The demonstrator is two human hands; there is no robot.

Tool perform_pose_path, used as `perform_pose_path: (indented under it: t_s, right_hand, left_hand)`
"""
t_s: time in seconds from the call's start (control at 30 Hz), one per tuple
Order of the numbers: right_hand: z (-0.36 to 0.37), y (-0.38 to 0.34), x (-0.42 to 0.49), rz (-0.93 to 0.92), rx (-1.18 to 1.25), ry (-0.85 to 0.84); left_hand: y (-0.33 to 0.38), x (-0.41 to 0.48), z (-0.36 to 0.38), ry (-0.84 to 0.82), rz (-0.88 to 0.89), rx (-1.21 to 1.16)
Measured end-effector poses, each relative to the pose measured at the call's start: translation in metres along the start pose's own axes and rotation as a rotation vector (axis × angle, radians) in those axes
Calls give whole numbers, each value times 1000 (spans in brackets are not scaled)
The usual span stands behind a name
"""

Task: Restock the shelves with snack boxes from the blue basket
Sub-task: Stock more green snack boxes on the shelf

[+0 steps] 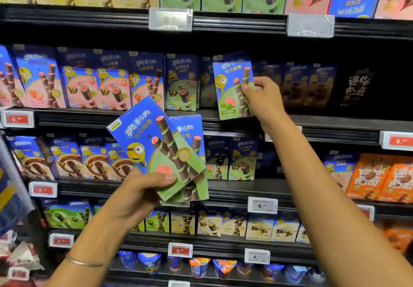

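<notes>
Right hand (260, 99) is up at the middle shelf rail (111, 116), gripping one green wafer-roll box (232, 85) by its right edge. Thumb sits on the front face, fingers curled behind. Box is upright with a slight tilt, and its lower edge overlaps the rail's front lip. Can't tell whether it rests on the shelf or hangs just in front of it. It sits in front of the shelved green boxes (182, 85) of the same kind. Pink strawberry boxes (82, 87) are further left; dark brown boxes (308, 84) are to the right, set back in shadow.

Left hand (145, 188) is lower, in front of the next shelf down, holding two more of the same box, fanned. Front box (154, 150) leans left, thumb pressed across its lower face, fingers behind. Rear box (192, 130) is closer to upright, showing past the front box's right edge and touching it. Thin bangle (89, 263) on the left wrist.

That lower shelf has chocolate boxes (73, 163) at left and orange boxes (380, 179) far right. White price tag (262, 205) reading 4.90 is on the rail under it, with a red price tag (43, 189) at the left end. Snack cups (149, 262) line the bottom shelf.
</notes>
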State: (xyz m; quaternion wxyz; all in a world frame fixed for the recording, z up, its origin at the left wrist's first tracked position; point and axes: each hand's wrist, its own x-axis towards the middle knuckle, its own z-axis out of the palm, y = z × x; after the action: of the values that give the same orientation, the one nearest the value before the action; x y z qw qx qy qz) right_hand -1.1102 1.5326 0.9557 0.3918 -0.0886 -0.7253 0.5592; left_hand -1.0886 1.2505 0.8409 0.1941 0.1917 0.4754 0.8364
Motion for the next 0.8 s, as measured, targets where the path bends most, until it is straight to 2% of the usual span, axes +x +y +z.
perform_pose_path:
  t_s: [0.17,0.4,0.57,0.8]
  right_hand:
    - [27,14,37,7,-137,44]
    - [38,28,58,-71,-559,119]
    - [45,32,60,-95,-688,130]
    - [53,31,66,-119,-729,150]
  left_hand:
    - [4,19,-6,-68,22,55]
    - [4,32,-20,-138,-16,112]
    - [1,33,-25,-149,-37,99]
    - [-1,32,-27,-213,-65,150]
